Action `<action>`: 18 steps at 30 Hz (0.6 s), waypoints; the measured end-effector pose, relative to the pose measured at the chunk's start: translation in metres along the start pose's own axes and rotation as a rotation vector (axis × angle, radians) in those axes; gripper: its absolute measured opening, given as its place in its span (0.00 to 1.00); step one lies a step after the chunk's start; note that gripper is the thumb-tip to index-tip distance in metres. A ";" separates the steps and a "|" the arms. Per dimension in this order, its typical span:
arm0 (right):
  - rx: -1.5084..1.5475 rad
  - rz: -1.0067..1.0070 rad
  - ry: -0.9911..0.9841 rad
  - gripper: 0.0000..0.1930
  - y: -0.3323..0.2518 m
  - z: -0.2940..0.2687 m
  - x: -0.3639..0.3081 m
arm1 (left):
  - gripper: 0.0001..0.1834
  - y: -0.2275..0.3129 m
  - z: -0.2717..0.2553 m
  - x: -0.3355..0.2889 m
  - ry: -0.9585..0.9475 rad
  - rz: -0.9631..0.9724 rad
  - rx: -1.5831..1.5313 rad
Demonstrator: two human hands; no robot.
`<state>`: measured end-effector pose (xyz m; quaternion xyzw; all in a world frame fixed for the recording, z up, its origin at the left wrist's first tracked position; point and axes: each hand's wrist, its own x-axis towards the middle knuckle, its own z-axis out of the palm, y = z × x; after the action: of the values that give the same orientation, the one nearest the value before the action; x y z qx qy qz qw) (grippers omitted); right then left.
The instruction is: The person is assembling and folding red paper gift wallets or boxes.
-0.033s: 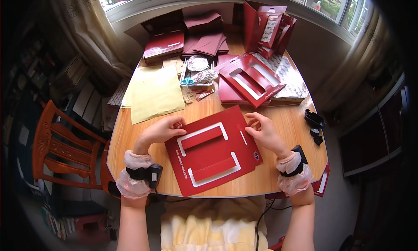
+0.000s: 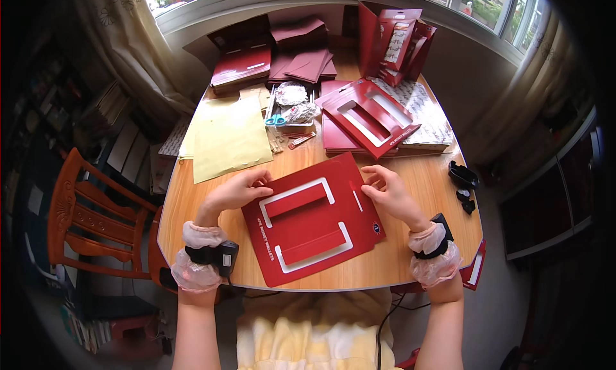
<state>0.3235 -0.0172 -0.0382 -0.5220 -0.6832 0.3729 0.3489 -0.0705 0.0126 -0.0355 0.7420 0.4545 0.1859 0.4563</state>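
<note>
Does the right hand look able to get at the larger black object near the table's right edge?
Likely yes: only wooden tabletop shows between the right hand and the larger black object.

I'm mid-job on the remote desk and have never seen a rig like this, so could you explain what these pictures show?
There is no machine here: these are a person's own hands. A wide fisheye camera on their head looks down, so straight edges bend. Each wrist wears a black strapped device over a pale gathered cuff. The left hand and right hand are at opposite edges of a red card sheet with two white bracket shapes; how firmly they grip is unclear. Farther back on the wood-grain table lie yellow sheets, blue-handled scissors, a red stack and a similar card.
</note>
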 end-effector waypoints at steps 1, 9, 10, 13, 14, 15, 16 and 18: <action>0.108 0.080 -0.048 0.17 0.003 -0.004 0.002 | 0.12 0.003 -0.001 0.002 -0.005 0.004 0.000; 0.339 0.126 -0.232 0.08 -0.011 -0.013 0.006 | 0.10 0.006 -0.004 0.003 0.074 -0.077 -0.345; 0.398 0.162 -0.245 0.07 -0.009 -0.015 0.004 | 0.10 0.007 0.000 0.008 0.062 -0.070 -0.349; 0.435 0.172 -0.254 0.08 -0.003 -0.017 0.003 | 0.11 0.010 0.007 0.017 0.103 -0.028 -0.355; 0.416 0.143 -0.259 0.10 -0.001 -0.017 0.004 | 0.11 0.011 0.008 0.017 0.111 -0.031 -0.338; 0.417 0.145 -0.256 0.10 0.002 -0.015 0.004 | 0.11 0.013 0.008 0.017 0.118 -0.033 -0.321; 0.411 0.111 -0.237 0.11 0.005 -0.012 0.005 | 0.11 0.013 0.008 0.016 0.119 -0.034 -0.321; 0.403 0.079 -0.215 0.12 0.008 -0.010 0.006 | 0.12 0.014 0.009 0.017 0.103 -0.019 -0.364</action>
<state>0.3350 -0.0086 -0.0402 -0.4254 -0.6071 0.5688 0.3563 -0.0488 0.0199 -0.0304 0.6321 0.4433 0.2987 0.5610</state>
